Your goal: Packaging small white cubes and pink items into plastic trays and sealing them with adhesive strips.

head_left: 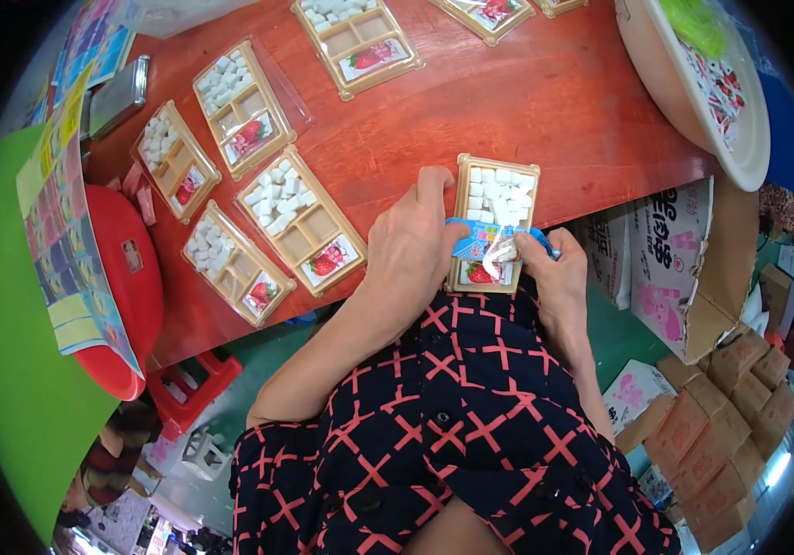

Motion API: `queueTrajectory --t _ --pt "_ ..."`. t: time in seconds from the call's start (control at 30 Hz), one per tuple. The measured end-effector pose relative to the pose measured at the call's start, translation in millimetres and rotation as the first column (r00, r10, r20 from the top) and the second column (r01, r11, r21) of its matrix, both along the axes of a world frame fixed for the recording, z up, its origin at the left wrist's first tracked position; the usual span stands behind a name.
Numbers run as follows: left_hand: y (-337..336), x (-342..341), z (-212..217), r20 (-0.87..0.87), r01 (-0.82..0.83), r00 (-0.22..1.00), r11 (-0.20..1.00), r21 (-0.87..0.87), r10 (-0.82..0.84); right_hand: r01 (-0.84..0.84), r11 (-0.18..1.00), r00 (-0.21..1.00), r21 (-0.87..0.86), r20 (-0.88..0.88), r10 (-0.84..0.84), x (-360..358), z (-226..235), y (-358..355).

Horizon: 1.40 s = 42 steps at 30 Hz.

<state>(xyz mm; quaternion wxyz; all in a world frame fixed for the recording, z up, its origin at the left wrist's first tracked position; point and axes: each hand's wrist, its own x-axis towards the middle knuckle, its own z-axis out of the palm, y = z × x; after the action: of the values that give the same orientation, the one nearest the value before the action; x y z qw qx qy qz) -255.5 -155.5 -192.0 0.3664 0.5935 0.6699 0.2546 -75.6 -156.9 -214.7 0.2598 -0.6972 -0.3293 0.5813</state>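
Note:
Near the table's front edge is a tan compartment tray, with small white marshmallow-like pieces in its far part and a strawberry-printed card at its near end. A small blue printed packet lies across the tray's middle, showing whitish contents. My left hand is beside the tray's left edge, its thumb closed on the packet's left end. My right hand pinches the packet's right end. What lies under the packet is hidden.
Several similar filled trays stand to the left and at the back of the red table. A white basin with printed packets sits far right. A red tub is at left. Cardboard boxes stand right of the table.

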Motion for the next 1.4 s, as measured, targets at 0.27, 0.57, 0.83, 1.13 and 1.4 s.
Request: queueTrajectory --t 0.27,0.57,0.83,1.13,1.4 --pt "-6 8 0 -0.08 -0.099 0.99 0.969 0.226 0.12 0.214 0.949 0.9 0.231 -0.424 -0.099 -5 19 -1" --pt "-1 15 19 0.175 -0.144 0.976 0.987 0.078 0.129 0.072 0.853 0.922 0.518 -0.362 0.141 -9 31 28" --pt "-13 -8 7 0.76 -0.205 0.598 0.965 -0.16 0.253 -0.243 0.85 0.709 0.467 -0.513 0.485 22 46 64" --pt "-6 -10 -4 0.253 0.12 0.903 0.769 0.628 -0.348 -0.459 0.288 0.65 0.84 0.096 0.754 -16 55 68" --pt "-1 2 -23 0.304 -0.15 0.95 0.761 0.631 -0.065 -0.475 0.446 0.606 0.758 -0.086 0.791 -8 38 72"
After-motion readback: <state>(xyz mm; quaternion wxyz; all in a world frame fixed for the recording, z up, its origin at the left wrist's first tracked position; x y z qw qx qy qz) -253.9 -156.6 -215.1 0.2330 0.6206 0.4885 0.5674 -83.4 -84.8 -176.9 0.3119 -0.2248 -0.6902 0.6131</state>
